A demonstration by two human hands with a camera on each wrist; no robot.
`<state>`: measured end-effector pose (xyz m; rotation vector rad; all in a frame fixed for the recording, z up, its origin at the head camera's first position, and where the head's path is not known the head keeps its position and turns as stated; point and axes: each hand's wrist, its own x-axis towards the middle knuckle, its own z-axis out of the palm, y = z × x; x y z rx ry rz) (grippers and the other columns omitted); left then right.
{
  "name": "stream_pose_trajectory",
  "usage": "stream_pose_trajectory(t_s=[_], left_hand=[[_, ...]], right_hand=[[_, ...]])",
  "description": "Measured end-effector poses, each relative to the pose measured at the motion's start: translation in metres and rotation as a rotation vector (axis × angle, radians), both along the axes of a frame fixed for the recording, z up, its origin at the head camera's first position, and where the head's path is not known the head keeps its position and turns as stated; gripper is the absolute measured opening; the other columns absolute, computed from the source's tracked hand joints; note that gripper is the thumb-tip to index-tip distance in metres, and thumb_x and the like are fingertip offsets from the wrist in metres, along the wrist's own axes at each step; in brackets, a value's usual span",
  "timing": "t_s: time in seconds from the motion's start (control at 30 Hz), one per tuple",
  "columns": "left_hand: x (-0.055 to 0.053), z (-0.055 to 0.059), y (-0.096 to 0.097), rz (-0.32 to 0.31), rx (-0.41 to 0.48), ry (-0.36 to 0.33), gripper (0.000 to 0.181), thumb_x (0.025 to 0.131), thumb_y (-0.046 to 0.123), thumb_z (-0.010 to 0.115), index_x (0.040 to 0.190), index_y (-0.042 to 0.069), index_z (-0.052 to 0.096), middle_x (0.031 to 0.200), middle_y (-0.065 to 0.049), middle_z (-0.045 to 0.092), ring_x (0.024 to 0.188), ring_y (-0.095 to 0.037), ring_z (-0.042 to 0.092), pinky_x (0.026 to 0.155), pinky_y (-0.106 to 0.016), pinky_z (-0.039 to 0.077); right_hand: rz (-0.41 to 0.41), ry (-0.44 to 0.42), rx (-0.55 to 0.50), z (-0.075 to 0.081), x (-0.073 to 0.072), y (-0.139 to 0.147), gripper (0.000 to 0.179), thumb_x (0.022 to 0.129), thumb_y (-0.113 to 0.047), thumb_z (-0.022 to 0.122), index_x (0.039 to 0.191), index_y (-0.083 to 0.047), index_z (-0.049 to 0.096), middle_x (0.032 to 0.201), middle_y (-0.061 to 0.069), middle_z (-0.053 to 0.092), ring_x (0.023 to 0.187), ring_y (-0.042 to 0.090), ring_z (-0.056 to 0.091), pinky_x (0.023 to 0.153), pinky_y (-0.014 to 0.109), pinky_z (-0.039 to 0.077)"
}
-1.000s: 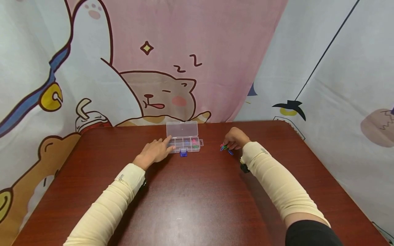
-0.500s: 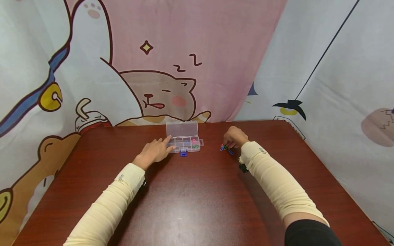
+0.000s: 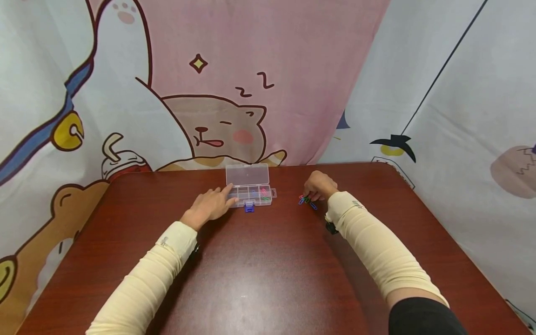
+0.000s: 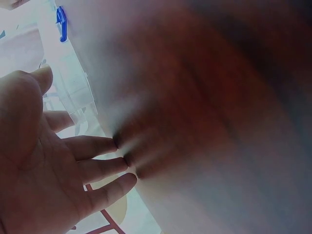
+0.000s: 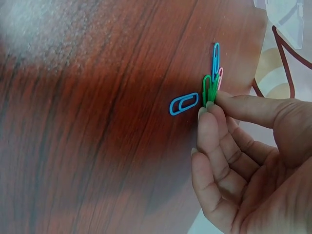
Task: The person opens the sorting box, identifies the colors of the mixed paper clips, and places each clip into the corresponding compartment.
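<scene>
At the back of the table a clear plastic compartment box (image 3: 240, 204) stands with its lid (image 3: 247, 175) raised. Pink, green and blue pieces lie in its right-hand compartments. My left hand (image 3: 209, 204) touches the box's left end with thumb and index finger; its other fingers are extended in the left wrist view. To the right of the box, my right hand (image 3: 320, 185) pinches at a green paper clip (image 5: 207, 85) between thumb and fingertips. Against it lie a blue paper clip (image 5: 215, 61) and a partly hidden pink one (image 5: 221, 75). Another blue paper clip (image 5: 184, 104) lies apart.
A dark red-brown wooden table (image 3: 251, 270) stretches under both arms. Behind it hangs a cartoon-printed curtain (image 3: 314, 83). The box has a blue latch (image 3: 249, 207) at its front and a hang tab (image 3: 274, 192) on its right side.
The right hand has shifted very slightly to the left over the paper clips. My left hand stays at the box.
</scene>
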<state>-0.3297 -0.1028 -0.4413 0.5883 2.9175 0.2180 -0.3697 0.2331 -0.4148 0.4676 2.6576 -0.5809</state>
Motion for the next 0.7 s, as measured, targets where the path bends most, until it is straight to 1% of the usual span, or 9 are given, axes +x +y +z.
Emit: stream_pose_trajectory(t_s=[0.1,0.33,0.47,0.6,0.7], left_hand=[[-0.0002,0.0004,-0.0003,-0.001,0.003,0.003,0.068,0.102,0.054,0.035,0.156,0.014,0.023,0.148,-0.026,0.040,0.133,-0.046,0.041,0.105,-0.059,0.036],[-0.0009,0.0020,-0.0006,-0.006,0.003,0.005,0.068,0.102,0.054,0.034,0.156,0.014,0.023,0.148,-0.026,0.040,0.133,-0.046,0.041,0.104,-0.060,0.037],[0.0001,0.0012,-0.0006,-0.004,0.000,0.002,0.068,0.102,0.054,0.034,0.156,0.014,0.023,0.149,-0.026,0.040,0.133,-0.046,0.041,0.104,-0.060,0.037],[0.0004,0.0008,-0.0005,-0.001,0.000,-0.002,0.068,0.102,0.054,0.034,0.156,0.014,0.023,0.149,-0.026,0.040,0.133,-0.045,0.041,0.105,-0.059,0.037],[0.0001,0.0018,-0.0005,-0.001,-0.003,-0.003,0.068,0.102,0.054,0.035,0.156,0.014,0.023,0.149,-0.025,0.040,0.133,-0.046,0.041,0.105,-0.059,0.036]], right_hand=[[-0.003,0.002,-0.002,0.0003,-0.0001,-0.0010,0.015,0.082,-0.018,0.070,0.078,-0.004,0.076,0.071,0.005,0.073,0.065,0.018,0.071,0.058,0.034,0.056],[0.002,-0.001,0.013,0.0000,-0.0011,-0.0021,0.017,0.083,-0.017,0.067,0.079,-0.004,0.075,0.071,0.005,0.073,0.065,0.017,0.071,0.060,0.035,0.057],[0.021,-0.010,0.040,-0.0005,-0.0010,-0.0028,0.017,0.083,-0.018,0.066,0.078,-0.004,0.075,0.071,0.005,0.073,0.064,0.017,0.070,0.057,0.034,0.056],[0.037,-0.020,0.062,0.0008,-0.0009,-0.0034,0.018,0.082,-0.021,0.067,0.079,-0.006,0.075,0.071,0.004,0.073,0.065,0.017,0.070,0.055,0.032,0.054],[0.041,-0.018,0.057,0.0033,-0.0002,-0.0041,0.020,0.081,-0.025,0.069,0.080,-0.006,0.075,0.072,0.004,0.073,0.067,0.017,0.070,0.057,0.033,0.055]])
